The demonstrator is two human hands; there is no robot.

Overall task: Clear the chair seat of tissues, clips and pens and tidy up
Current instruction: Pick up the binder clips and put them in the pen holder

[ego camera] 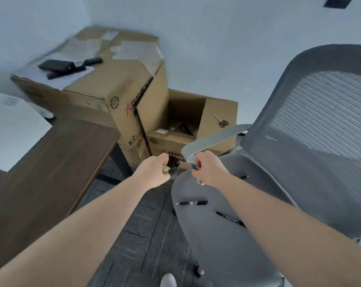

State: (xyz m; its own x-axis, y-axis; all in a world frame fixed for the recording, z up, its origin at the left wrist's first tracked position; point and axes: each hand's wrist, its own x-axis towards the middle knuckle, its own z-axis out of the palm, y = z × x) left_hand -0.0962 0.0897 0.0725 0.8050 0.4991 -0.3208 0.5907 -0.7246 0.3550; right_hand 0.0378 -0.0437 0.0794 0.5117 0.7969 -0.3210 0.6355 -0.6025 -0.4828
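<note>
Both hands up past the front-left edge of the chair seat, close together, not touching. Left hand fisted around a small crumpled pale wad, looks like tissue; only a bit pokes out between the fingers, held over the floor beside the seat. Right hand clenched on a bunch of clips: a teal one shows at the fingertips, a metal loop dangles under the palm. Exact count hidden.

Seat still holds pens: one black pen lying crosswise near the front edge, a second black pen angled just behind it, partly under the right forearm. Small dark item further back on the seat, too small to identify.

Grey armrest just above the right hand; mesh backrest to the right. Beyond the hands: stacked cardboard boxes, one open, with scissors lying on a flap. Dark wood desk on the left.
</note>
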